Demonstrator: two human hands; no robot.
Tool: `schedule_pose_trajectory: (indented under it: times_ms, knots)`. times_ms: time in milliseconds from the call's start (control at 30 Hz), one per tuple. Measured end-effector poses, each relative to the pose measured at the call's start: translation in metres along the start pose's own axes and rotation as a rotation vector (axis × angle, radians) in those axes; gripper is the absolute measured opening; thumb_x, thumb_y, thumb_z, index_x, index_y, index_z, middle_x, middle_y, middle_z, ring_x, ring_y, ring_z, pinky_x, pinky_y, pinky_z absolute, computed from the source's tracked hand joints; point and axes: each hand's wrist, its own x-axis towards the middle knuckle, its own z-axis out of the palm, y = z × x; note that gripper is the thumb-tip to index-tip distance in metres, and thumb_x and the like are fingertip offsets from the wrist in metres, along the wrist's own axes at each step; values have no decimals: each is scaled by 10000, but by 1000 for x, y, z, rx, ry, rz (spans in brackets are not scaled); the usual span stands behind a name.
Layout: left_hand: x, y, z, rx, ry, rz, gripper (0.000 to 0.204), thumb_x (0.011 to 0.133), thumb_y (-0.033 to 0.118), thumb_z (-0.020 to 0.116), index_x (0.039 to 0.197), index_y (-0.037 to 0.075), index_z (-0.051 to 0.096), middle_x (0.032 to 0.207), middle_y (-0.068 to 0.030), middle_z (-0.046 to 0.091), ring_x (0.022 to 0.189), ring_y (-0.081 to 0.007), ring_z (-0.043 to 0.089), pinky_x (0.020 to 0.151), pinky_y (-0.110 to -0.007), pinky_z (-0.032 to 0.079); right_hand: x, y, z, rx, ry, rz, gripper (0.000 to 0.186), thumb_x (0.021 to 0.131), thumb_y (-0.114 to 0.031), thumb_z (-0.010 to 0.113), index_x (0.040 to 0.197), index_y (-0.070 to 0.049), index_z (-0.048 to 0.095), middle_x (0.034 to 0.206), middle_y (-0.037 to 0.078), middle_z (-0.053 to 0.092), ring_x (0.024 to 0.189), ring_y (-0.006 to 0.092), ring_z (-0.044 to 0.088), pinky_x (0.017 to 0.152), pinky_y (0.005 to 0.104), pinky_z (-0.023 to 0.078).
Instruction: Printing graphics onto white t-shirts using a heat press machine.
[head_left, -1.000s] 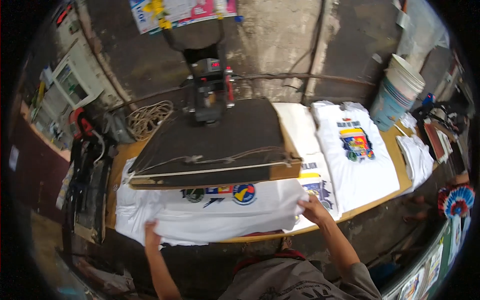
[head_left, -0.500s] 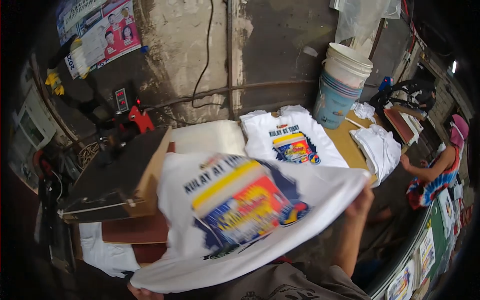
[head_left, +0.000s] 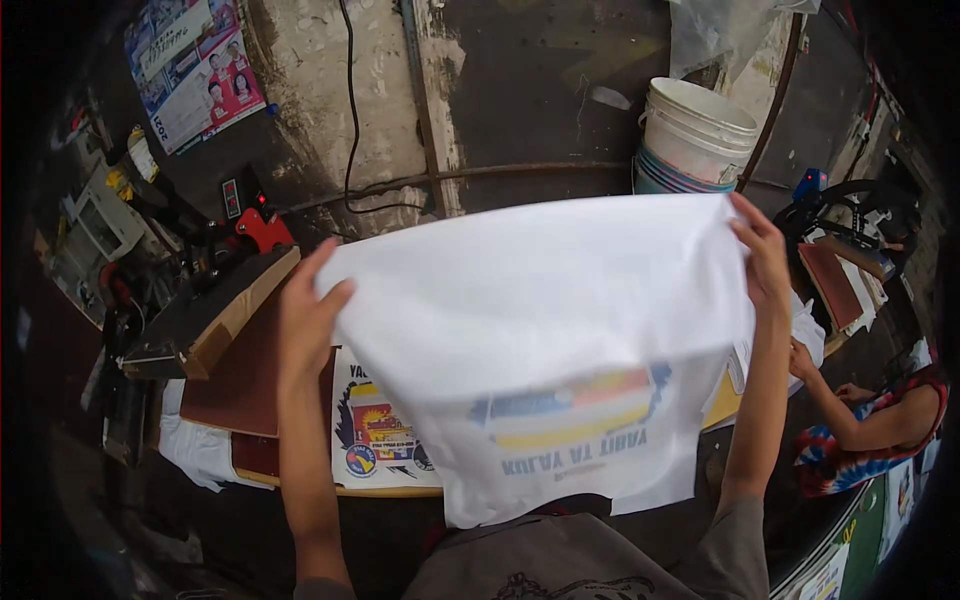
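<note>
Both arms are raised over the worktable, stretching a white T-shirt (head_left: pixel 540 280) between my hands. My left hand (head_left: pixel 314 305) pinches its upper left corner; my right hand (head_left: pixel 758 255) grips the upper right corner. A colourful print shows faintly through the lower half of the fabric, upside down. Partly hidden under the shirt lies a white sheet (head_left: pixel 390 450) with a colourful design. Left of my left hand, the heat press's dark upper plate (head_left: pixel 185 310) is swung aside from its red-brown lower pad (head_left: pixel 235 390), with white cloth (head_left: pixel 185 440) beside that pad.
Stacked buckets (head_left: pixel 697 125) stand against the back wall behind the shirt. A second press (head_left: pixel 845 225) is at the right, near a co-worker (head_left: pixel 880 430) in tie-dye clothing whose hand touches white cloth. A poster (head_left: pixel 190 75) and a hanging cable (head_left: pixel 352 120) are on the wall.
The press's upper plate has swung left off the lower pad. The shirt has been lifted from the press and turned over, its print now facing away, and both hands have risen with it.
</note>
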Motion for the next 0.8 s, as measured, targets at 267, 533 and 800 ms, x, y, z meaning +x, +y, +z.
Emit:
schedule_pose_trajectory:
  times_ms: [267,533,800]
  knots:
    - [45,36,56,-321,36,144,577,811,-99,582,1350,-75,376,1291,-149,489,1109,-191,536,952,-284,419,65,-18,-40,165,30,-140,451,852,10,591,1291,41,490,1248,141,551,1057,178,570,886,287,474]
    - [-53,-16,78,-235,28,-58,689,710,-118,606,1358,-72,375,1356,-179,440,1226,-231,460,1054,-327,326,-20,37,-91,-35,48,35,560,729,81,604,1278,56,493,1242,147,545,1008,184,597,894,281,476]
    - [-104,-197,81,237,-105,-250,677,736,-75,619,1373,29,417,1400,-208,388,1313,-264,358,1081,-313,264,-62,191,-120,-10,-15,451,567,714,142,603,1267,66,502,1200,159,569,986,196,592,864,274,478]
